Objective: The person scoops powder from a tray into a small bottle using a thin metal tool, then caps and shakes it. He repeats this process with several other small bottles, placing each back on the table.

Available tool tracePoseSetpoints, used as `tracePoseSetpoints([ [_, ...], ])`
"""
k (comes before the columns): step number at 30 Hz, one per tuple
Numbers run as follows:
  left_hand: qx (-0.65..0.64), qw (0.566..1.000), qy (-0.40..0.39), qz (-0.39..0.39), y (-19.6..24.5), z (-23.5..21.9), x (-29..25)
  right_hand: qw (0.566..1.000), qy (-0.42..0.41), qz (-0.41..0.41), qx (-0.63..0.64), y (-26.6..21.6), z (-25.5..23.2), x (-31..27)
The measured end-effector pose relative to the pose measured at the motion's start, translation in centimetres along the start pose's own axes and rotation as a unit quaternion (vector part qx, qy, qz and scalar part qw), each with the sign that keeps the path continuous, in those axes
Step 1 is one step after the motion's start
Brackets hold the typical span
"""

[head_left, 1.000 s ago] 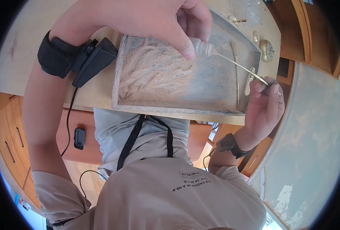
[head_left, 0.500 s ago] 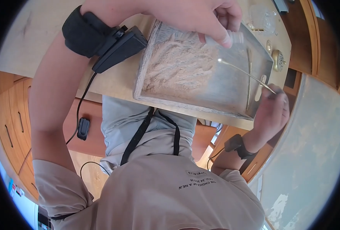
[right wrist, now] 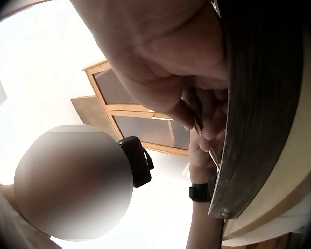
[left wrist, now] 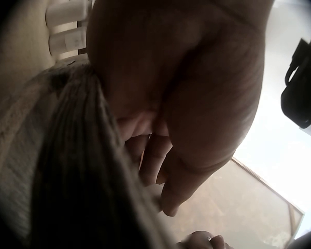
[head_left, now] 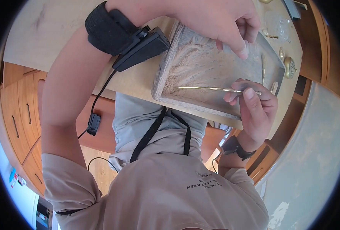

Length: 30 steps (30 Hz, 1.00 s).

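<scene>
My left hand reaches across the wooden tray from the far side. Between its thumb and fingers it holds a small clear bottle lying sideways, the mouth facing right; most of the bottle is hidden by the hand. My right hand, low over the tray's near right part, pinches a thin gold-coloured spoon with a slender handle. The spoon points left, its far end at the tan powder in the tray's near left corner. In the right wrist view the fingers close round the handle.
Another slim gold-coloured tool lies in the tray's right part, near the handle slot. Beyond the right wall stand a pierced brass piece and clear glassware. White containers show in the left wrist view.
The right hand has drawn the spoon out of the bottle's mouth and swung it left and nearer over the powder. The left hand still holds the bottle. The head view has shifted.
</scene>
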<state>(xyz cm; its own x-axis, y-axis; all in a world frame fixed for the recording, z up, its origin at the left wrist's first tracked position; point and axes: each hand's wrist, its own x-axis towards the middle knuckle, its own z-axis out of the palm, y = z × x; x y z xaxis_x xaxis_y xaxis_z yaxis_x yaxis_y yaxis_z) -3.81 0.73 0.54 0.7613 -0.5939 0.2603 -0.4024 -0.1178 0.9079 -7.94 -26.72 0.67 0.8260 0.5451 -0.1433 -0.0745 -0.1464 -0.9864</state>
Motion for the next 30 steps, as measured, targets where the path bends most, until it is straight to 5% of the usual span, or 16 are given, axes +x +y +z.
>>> tracePoseSetpoints([
  [5, -0.046, 0.995, -0.078, -0.04, -0.3, -1.3, 1.4, 0.997, 0.024, -0.005, 0.073, 0.8, -1.7, -0.4],
  [8, 0.021, 0.999, -0.027, -0.002, 0.5, 0.1, 0.3, 0.993, 0.035, -0.025, 0.111, 1.4, -3.7, -0.9],
  [12, -0.091, 0.99, -0.084, -0.066, -0.4, -0.9, 1.7, 0.986, 0.071, -0.072, 0.131, 1.4, -5.7, -1.8],
  [19, -0.033, 0.998, -0.05, -0.034, -1.2, 0.1, 1.3, 0.963, 0.16, -0.132, 0.172, 0.3, -7.8, -2.7],
  [26, -0.032, 0.994, -0.079, -0.074, -0.3, 0.1, 1.6, 0.959, 0.195, -0.143, 0.147, 0.4, -7.2, -2.4],
  [30, -0.034, 0.994, -0.087, -0.056, -0.6, -0.1, 1.7, 0.963, 0.213, -0.163, 0.018, 0.2, -6.2, -2.6],
])
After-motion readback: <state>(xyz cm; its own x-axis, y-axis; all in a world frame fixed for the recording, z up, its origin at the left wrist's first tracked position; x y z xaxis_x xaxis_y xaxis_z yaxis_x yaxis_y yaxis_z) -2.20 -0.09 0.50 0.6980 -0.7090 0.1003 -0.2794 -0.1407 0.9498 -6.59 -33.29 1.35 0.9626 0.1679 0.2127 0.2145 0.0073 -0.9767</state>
